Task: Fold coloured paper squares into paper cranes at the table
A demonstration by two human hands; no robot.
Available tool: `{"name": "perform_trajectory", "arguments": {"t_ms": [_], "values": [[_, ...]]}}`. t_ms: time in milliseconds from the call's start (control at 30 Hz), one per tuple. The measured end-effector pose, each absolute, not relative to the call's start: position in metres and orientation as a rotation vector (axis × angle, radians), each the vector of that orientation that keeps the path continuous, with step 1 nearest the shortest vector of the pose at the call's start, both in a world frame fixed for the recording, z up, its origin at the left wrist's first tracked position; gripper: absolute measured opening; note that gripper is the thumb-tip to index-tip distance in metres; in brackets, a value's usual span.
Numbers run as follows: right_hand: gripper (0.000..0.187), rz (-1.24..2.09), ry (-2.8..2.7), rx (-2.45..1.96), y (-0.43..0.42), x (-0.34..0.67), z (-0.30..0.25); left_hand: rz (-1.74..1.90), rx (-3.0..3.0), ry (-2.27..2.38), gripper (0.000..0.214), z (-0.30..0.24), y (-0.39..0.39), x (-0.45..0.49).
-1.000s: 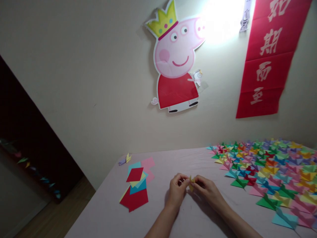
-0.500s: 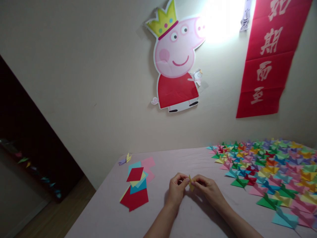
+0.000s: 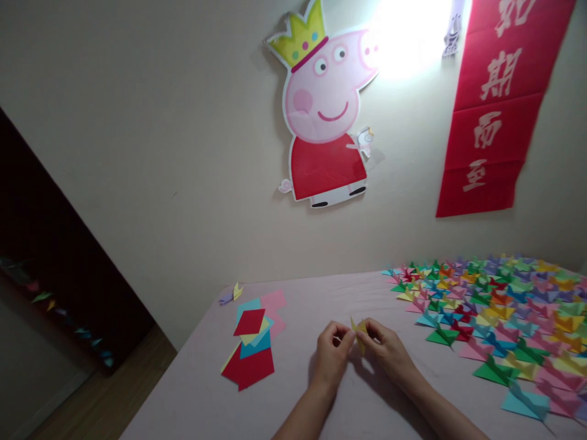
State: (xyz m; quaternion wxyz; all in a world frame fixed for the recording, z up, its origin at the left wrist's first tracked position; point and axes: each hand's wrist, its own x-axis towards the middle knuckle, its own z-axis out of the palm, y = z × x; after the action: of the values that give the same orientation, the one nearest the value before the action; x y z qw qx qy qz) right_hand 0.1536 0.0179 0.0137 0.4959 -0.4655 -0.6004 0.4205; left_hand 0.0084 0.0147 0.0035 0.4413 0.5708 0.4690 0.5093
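Note:
Both of my hands meet over the middle of the pink table (image 3: 321,293). My left hand (image 3: 331,358) and my right hand (image 3: 387,350) each pinch a small folded yellow paper piece (image 3: 359,330) between their fingertips, just above the tabletop. A loose stack of flat coloured paper squares (image 3: 251,348), mostly red, blue and yellow, lies to the left of my hands.
Several folded paper shapes (image 3: 495,318) in many colours cover the right half of the table in rows. Two small folded pieces (image 3: 233,294) sit near the table's far left corner. A cartoon pig cutout (image 3: 323,110) and a red banner (image 3: 495,110) hang on the wall behind.
The yellow piece has turned in my fingers and now stands a little higher between them. My hands stayed in nearly the same spot.

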Motion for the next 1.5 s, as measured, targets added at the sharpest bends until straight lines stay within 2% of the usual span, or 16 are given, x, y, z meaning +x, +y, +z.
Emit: {"name": "perform_trajectory", "arguments": {"t_ms": [233,433,600,967,1300,1500], "values": [[0.041,1.057,-1.410,-1.096,0.022,0.154,0.009,1.294,1.565,1.236,0.016,0.006,0.012,0.009],[0.048,1.162,-1.377,-1.047,0.020,0.151,0.012,1.353,1.657,1.221,0.014,0.009,0.009,0.008],[0.046,1.212,-1.329,-1.040,0.020,0.154,0.014,1.312,1.644,1.258,0.011,0.005,0.010,0.009],[0.045,1.174,-1.356,-1.052,0.024,0.157,0.007,1.313,1.628,1.297,0.014,0.001,0.012,0.010],[0.047,1.201,-1.185,-1.033,0.021,0.156,0.011,1.106,1.665,1.323,0.027,0.007,0.005,0.015],[0.047,1.206,-1.168,-1.030,0.021,0.155,0.008,1.085,1.732,1.402,0.029,0.012,0.002,0.017]]}}
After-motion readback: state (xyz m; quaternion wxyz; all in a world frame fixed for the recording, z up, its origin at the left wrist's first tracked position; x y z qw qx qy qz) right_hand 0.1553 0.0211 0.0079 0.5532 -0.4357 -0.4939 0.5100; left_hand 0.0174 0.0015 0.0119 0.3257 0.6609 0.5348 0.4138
